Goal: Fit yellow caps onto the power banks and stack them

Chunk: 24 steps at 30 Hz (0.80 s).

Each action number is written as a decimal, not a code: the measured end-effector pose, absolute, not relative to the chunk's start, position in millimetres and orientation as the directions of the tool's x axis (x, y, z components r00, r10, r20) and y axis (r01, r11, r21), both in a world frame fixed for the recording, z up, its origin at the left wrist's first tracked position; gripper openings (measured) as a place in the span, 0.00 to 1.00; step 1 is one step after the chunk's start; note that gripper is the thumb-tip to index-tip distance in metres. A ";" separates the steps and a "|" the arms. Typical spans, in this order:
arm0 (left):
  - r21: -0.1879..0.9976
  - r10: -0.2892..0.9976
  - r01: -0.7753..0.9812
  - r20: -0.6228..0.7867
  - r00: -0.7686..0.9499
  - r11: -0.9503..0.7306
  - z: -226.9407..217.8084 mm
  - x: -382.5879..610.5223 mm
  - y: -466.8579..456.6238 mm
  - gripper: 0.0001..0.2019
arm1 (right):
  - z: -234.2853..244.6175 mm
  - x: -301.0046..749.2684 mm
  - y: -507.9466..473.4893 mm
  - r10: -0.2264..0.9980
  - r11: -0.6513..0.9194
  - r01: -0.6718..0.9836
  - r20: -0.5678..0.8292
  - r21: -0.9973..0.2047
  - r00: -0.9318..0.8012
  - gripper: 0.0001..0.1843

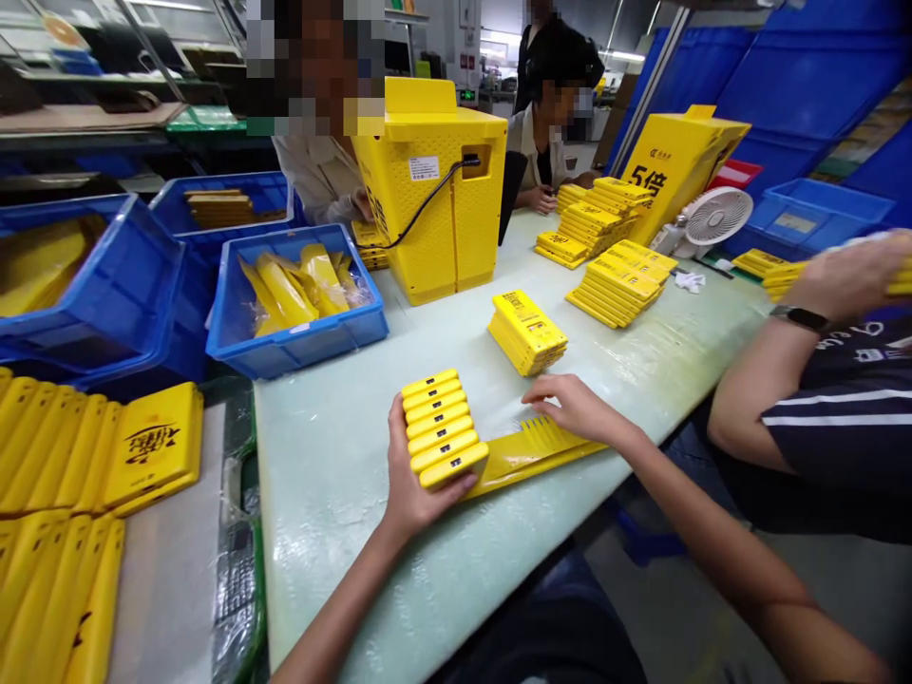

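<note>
My left hand (417, 480) cups the side of a leaning row of yellow power banks (440, 427), their black-slotted ends facing up, on a pale green table (342, 541). My right hand (574, 407) lies with spread fingertips on a ribbed yellow strip of plastic-wrapped units (531, 458), which runs from the row towards the table's right edge. Just beyond my hands stands a small stack of yellow power banks (527, 332). My right hand's palm underside is hidden.
A yellow cabinet with a black cable (427, 190) stands on the table, with more yellow stacks (617, 283) to its right. Blue crates (295, 304) of wrapped yellow items sit left. Co-workers sit at the far side, and a co-worker's watched hand (847, 280) reaches in at right.
</note>
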<state>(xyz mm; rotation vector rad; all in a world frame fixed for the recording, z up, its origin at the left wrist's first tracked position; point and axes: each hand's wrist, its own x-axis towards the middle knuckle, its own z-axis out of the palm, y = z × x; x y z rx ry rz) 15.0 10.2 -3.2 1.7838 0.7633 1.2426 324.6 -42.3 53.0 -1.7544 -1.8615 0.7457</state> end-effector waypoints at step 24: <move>0.868 0.826 0.020 0.464 0.322 -0.495 -12.1 16.5 13.1 0.69 | 69.5 334.7 9.0 0.746 -0.057 0.731 -0.515 -0.680 -0.421 0.07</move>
